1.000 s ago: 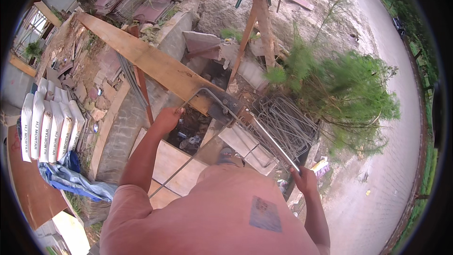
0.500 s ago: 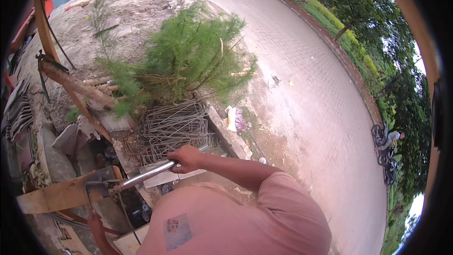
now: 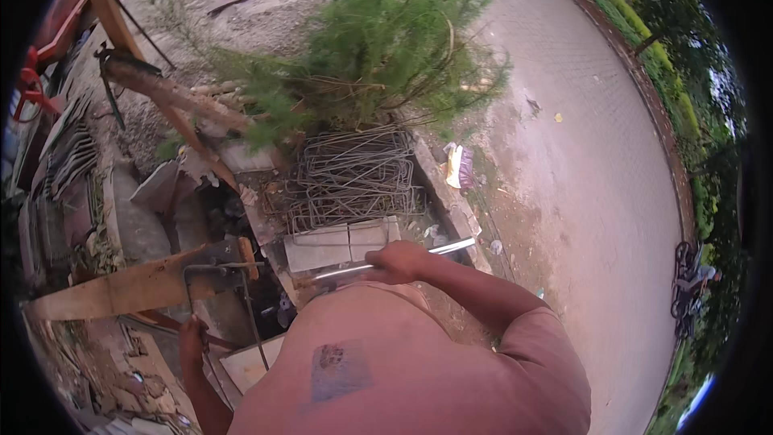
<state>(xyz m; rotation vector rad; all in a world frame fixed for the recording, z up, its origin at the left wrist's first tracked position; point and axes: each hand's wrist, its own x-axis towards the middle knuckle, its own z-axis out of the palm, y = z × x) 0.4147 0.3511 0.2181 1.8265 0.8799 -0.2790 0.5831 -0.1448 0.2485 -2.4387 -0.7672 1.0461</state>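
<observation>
My right hand point(image 3: 396, 262) is closed around a shiny metal pipe point(image 3: 452, 246), held roughly level in front of my chest. The pipe's rusty left end stands apart from the plank. My left hand point(image 3: 192, 337) is closed on a thin bent steel rod point(image 3: 186, 283) by the wooden plank point(image 3: 121, 290). The rod's bend lies at the plank's dark right end, and another length of it hangs down to the right. Beyond my right hand, a heap of bent wire stirrups point(image 3: 354, 177) lies beside a flat pale slab point(image 3: 342, 246).
A feathery green bush point(image 3: 386, 48) stands behind the stirrups. A wooden post point(image 3: 121, 12) and a log point(image 3: 177, 95) rise at the left, near stacked roof tiles point(image 3: 72, 141). A paved road point(image 3: 580, 153) runs along the right, with a person on a motorbike point(image 3: 684, 294).
My right hand has drawn the pipe right, away from the plank's end. My left hand still grips the rod. The whole view has shifted, moving the scene right and up.
</observation>
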